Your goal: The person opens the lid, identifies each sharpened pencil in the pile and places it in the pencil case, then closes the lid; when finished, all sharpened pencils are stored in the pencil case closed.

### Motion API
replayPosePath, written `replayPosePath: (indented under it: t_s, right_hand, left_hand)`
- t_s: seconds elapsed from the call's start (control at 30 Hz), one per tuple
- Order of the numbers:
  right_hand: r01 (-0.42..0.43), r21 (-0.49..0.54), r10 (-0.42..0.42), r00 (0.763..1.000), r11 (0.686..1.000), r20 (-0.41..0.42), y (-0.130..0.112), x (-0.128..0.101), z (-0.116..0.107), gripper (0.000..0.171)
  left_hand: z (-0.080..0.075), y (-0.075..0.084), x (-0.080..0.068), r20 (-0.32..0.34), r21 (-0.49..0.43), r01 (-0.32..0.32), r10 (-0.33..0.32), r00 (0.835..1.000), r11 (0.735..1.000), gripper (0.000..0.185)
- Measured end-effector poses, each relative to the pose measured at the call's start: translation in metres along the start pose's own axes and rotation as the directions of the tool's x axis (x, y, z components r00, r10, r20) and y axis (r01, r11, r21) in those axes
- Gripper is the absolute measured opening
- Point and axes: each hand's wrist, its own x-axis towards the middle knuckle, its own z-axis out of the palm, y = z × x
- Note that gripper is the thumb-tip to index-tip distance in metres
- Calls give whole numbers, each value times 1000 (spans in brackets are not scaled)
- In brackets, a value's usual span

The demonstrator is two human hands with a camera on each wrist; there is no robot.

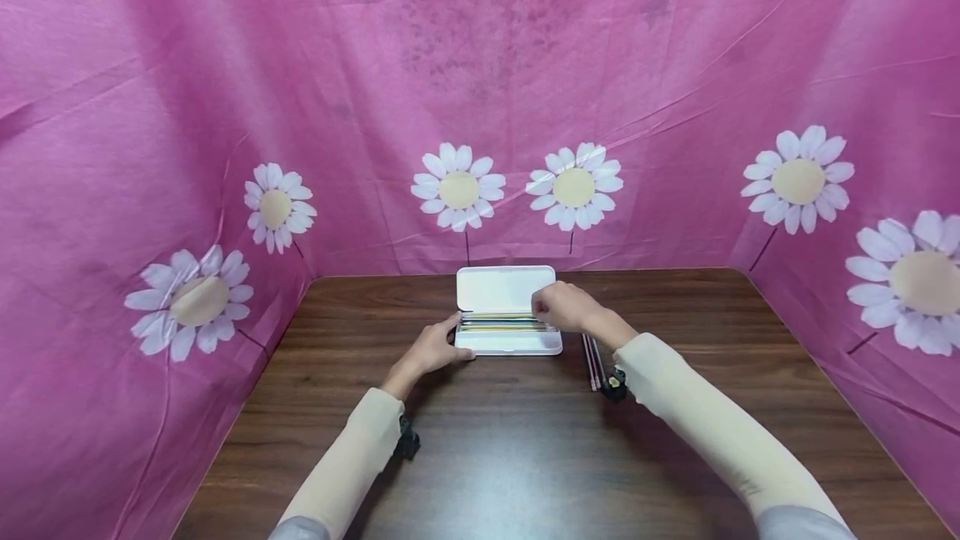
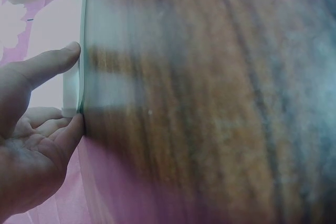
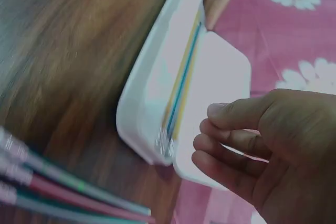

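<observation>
A white pencil case (image 1: 510, 344) lies open on the dark wooden table (image 1: 525, 440), its lid (image 1: 504, 288) standing up at the back. Several coloured pencils (image 1: 498, 324) lie in its tray. My left hand (image 1: 442, 348) touches the case's left end with its thumb (image 2: 52, 62) and straight fingers (image 2: 65, 135) against the white edge (image 2: 71, 95). My right hand (image 1: 562, 307) hovers over the right end. Its fingers (image 3: 226, 142) are loosely curled next to the lid (image 3: 223, 85), and nothing shows between them. In the right wrist view the pencils (image 3: 181, 85) lie along the tray (image 3: 149, 108).
A few loose pencils (image 1: 592, 361) lie on the table just right of the case, under my right wrist, and show close up as loose pencils (image 3: 63, 187). Pink cloth with white daisies (image 1: 480, 65) walls the table at the back and both sides.
</observation>
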Motion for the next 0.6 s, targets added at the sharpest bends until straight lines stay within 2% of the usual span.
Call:
replayPosePath:
  t_s: [0.13,0.3,0.6]
  right_hand:
    - [-44,1,44,998,999,-42,12,-17,-9,7]
    - [-159,6,159,984,987,-77,28,-42,-11,6]
    - [-316,37,317,948,948,-31,46,-81,5,8]
  left_hand:
    - [-1,-1,-1,-5,19,-10,10,1000,1000,93]
    - [-3,0,-2,-7,25,-15,15,1000,1000,92]
    - [0,-1,0,1,8,-2,2,1000,1000,94]
